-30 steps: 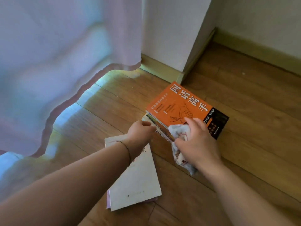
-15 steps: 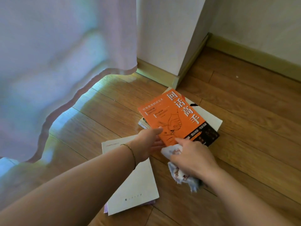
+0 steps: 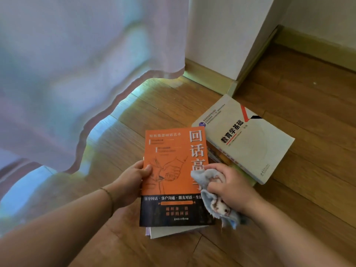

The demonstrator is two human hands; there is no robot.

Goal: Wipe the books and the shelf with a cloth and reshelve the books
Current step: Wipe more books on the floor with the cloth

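Orange book point(image 3: 169, 170) gripped at its left edge by left hand point(image 3: 133, 182), right hand point(image 3: 229, 187) bunching cloth point(image 3: 213, 197) on its right edge, cream book point(image 3: 250, 143) on wood floor point(image 3: 308, 132) beside

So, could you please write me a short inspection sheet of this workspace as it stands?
Surface: bare wooden floor.
Job's things: orange book held over a pale book; beige book tops a stack to the right; cloth on the orange cover.
Clutter: nothing seen.
Grips: left hand holds the orange book's edge; right hand bunches the cloth.
Cables: nothing seen.
Surroundings: curtain, white wall corner, skirting board.
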